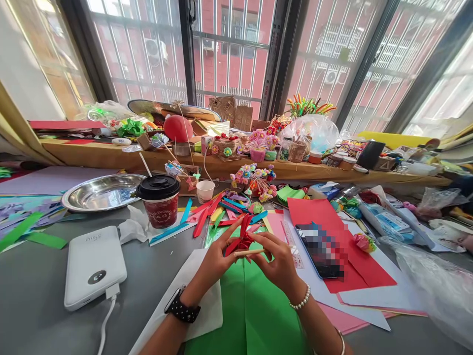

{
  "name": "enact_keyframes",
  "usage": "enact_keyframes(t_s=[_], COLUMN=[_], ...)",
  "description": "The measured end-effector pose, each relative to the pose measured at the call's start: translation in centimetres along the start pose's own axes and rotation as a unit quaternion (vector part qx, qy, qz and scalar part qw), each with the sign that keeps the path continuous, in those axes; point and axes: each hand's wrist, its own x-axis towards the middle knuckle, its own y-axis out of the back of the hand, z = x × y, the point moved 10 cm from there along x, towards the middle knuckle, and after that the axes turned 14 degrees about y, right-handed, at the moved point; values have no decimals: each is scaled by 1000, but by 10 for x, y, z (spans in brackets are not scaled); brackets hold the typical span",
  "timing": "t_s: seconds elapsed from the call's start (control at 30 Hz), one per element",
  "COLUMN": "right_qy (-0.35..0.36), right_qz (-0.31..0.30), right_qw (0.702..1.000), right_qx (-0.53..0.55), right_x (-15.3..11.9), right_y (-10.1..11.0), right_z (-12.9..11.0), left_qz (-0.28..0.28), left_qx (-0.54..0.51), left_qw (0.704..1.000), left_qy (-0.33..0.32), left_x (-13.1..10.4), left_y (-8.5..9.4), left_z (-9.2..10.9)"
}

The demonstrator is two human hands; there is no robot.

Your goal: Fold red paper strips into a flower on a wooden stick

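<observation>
In front of me, my left hand (216, 259) and my right hand (277, 259) are raised close together, their fingers closed around a red folded paper piece (244, 239) with loops and a strip pointing up. A thin wooden stick (250, 252) lies crosswise between both hands, just below the red paper; its ends are partly covered by fingers. Beneath the hands is a green paper sheet (258, 315) with a crease down its middle. Loose paper strips (210, 212) in red, blue and pink are heaped just beyond my hands.
A lidded cup (160, 204), a metal plate (105, 192) and a white power bank (94, 266) with a cable stand left. Right are a phone (318, 251), red paper (369, 266) and a plastic bag (436, 286). Crafts crowd the window ledge (221, 167).
</observation>
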Motion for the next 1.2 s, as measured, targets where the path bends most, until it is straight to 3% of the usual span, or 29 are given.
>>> enact_keyframes(t_s=[0.97,1.2], right_qy=[-13,-53], right_qz=[-16,3], right_qw=[1000,998], right_qx=[-8,23], right_x=[-1,3], right_y=[-7,14], right_z=[2,20], left_qz=[10,-97], left_qx=[-44,-67], left_qw=[999,990], left_qy=[17,77], left_x=[0,3], left_y=[2,-15], left_z=[1,-6])
